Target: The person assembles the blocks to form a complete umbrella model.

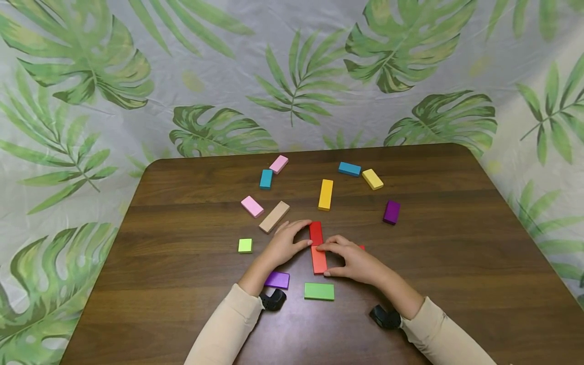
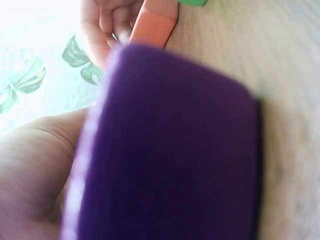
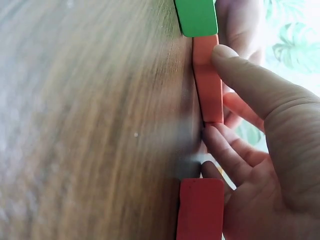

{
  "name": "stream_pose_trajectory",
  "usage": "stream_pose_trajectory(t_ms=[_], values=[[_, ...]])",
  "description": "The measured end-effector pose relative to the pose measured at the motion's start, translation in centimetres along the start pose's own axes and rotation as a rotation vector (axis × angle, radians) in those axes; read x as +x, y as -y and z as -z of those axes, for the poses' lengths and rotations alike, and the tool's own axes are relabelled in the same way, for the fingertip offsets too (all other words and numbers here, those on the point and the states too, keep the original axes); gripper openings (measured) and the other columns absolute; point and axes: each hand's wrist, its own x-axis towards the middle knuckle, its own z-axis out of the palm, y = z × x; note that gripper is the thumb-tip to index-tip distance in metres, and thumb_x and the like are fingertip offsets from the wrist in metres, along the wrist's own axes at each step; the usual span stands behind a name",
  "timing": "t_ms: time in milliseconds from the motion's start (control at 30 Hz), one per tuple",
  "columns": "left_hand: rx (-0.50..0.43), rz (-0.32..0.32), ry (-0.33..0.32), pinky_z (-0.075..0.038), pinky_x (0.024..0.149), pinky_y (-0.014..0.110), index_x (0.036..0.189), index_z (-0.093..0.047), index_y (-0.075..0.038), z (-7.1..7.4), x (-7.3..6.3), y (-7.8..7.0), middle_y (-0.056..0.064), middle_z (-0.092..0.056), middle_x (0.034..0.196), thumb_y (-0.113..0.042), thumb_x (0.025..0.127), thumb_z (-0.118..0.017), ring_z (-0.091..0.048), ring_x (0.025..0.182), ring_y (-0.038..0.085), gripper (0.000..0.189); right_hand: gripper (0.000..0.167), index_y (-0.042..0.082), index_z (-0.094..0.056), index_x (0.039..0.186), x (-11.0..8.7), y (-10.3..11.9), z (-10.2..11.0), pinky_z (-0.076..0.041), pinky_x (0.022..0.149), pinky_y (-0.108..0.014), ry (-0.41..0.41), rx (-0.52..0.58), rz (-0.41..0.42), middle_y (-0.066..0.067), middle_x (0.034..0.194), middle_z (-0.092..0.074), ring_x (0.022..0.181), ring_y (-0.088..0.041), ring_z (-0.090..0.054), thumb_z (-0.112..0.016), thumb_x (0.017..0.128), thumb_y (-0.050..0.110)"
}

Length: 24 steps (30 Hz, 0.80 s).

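Note:
A dark red block [image 1: 316, 232] and a coral-red block [image 1: 319, 260] lie end to end in a line on the table. My left hand [image 1: 284, 247] holds the dark red one from its left side, forefinger at the far end and thumb by the joint. With my right hand [image 1: 356, 261] I pinch the coral block, thumb at its near end and fingers at its far end. In the right wrist view the thumb presses the coral block's [image 3: 209, 85] edge. A purple block [image 2: 170, 150] fills much of the left wrist view, hiding most of the left hand's work.
A green block [image 1: 319, 291] lies just nearer than the coral one. Another red block [image 3: 201, 210] is partly hidden behind the right hand. A lime block [image 1: 245, 246] and a tan block [image 1: 274, 217] lie left; orange, yellow, blue, pink and dark purple blocks are scattered farther back.

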Motion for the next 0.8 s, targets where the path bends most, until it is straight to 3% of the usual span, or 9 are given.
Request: stream_pose_trajectory(t_ms=[800], values=[[0.0,0.016,0.024,-0.016,0.104,0.041,0.13,-0.047,-0.007,0.07,0.01,-0.03,0.007,-0.048,0.13,-0.026,0.086,-0.06,-0.037,0.123,0.02,0.049,0.051,0.018,-0.055,0.123,0.07,0.15,-0.07,-0.037,0.09,-0.045,-0.01,-0.02,-0.032,-0.001,0.119,-0.046,0.109,-0.023,-0.046,-0.071,0.077,0.032]])
